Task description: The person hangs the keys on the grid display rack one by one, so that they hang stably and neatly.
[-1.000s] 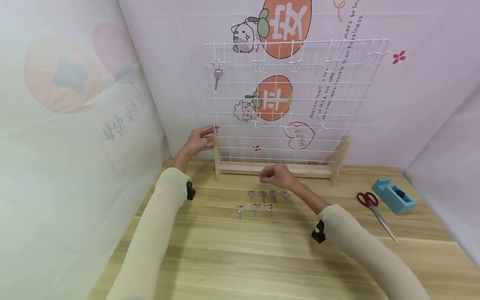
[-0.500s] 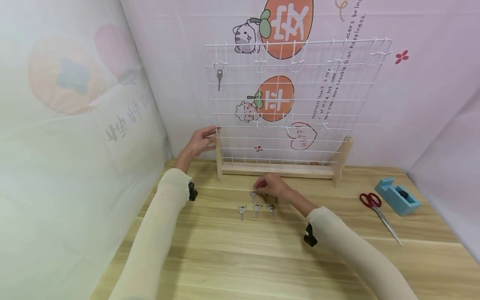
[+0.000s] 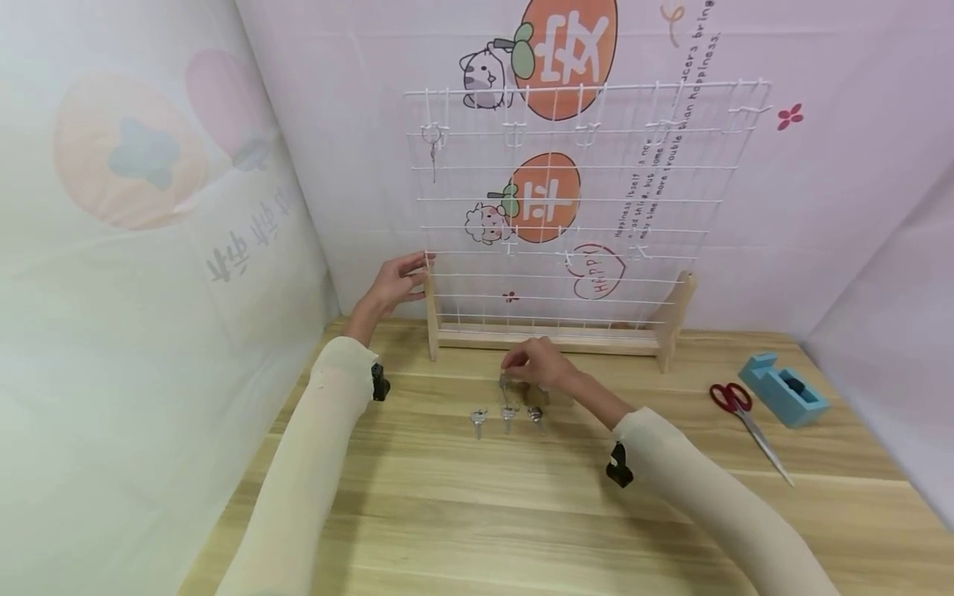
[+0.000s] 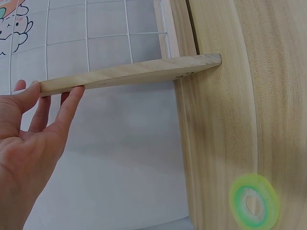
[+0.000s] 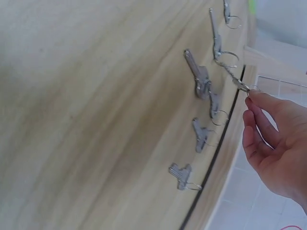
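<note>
My left hand (image 3: 393,284) holds the upper end of the rack's left wooden upright (image 4: 139,73), its thumb on one face and fingers on the other. Low over the table, my right hand (image 3: 542,364) pinches a silver key (image 5: 238,83) by its ring; the key hangs tilted, its tip close to the keys below. Several more keys (image 3: 478,420) with rings lie in two rows in front of the rack, some hidden by the right hand in the head view. Another key (image 3: 434,159) hangs from a hook at the upper left of the white wire grid (image 3: 566,168).
White hooks (image 3: 588,132) line the grid's upper part, with more lower down. Scissors (image 3: 762,440) with red handles and a blue tape dispenser (image 3: 775,387) lie at the right. A green-yellow tape roll (image 4: 268,197) sits beyond the rack's left side.
My right hand has come down to the back row of keys and now pinches one, slightly raised. The hanging key has turned edge-on. My left hand stays on the upright.
</note>
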A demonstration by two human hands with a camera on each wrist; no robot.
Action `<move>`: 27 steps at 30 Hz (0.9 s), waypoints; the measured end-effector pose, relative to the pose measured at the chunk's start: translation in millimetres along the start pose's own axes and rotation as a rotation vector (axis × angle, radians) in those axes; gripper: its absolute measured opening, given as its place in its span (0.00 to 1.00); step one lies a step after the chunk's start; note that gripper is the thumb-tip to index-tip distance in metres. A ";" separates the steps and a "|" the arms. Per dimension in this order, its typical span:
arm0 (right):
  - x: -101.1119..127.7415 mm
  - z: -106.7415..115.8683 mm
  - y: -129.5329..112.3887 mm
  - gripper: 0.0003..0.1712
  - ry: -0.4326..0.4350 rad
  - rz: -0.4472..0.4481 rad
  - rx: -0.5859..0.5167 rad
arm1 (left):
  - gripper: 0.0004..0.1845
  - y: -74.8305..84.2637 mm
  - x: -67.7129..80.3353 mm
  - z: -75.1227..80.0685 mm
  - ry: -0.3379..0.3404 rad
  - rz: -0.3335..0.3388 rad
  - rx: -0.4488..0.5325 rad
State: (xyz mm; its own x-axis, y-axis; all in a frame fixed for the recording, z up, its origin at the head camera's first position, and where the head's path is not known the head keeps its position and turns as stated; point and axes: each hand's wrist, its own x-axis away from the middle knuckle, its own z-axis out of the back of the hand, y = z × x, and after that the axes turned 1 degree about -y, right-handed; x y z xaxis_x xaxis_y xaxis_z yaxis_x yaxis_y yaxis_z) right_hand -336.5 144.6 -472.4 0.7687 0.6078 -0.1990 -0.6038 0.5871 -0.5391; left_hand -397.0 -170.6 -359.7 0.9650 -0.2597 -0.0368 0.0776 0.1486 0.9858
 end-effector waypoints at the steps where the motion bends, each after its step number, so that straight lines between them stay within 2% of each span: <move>1: -0.1 2.2 -1.1 0.03 0.005 0.011 0.005 | 0.25 0.0 0.7 -0.3 -0.001 -0.001 -0.001; 8: -1.8 26.5 -13.9 0.03 0.042 0.085 0.041 | 0.26 -1.6 -0.4 -0.8 0.008 0.004 -0.009; 16: -7.5 71.6 -39.8 0.04 0.092 0.114 -0.037 | 0.26 -0.6 4.6 0.5 -0.001 0.007 -0.002; 27: -17.4 141.0 -86.5 0.09 0.191 0.093 -0.039 | 0.26 1.4 4.5 -1.8 -0.006 0.009 -0.008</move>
State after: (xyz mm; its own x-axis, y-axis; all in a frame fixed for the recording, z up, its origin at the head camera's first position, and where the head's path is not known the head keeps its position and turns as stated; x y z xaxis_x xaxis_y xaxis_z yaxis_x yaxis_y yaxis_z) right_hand -327.4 158.6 -306.9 0.7385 0.5438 -0.3986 -0.6680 0.5098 -0.5421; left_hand -392.1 -169.9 -358.8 0.9642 -0.2637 -0.0271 0.0711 0.1588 0.9847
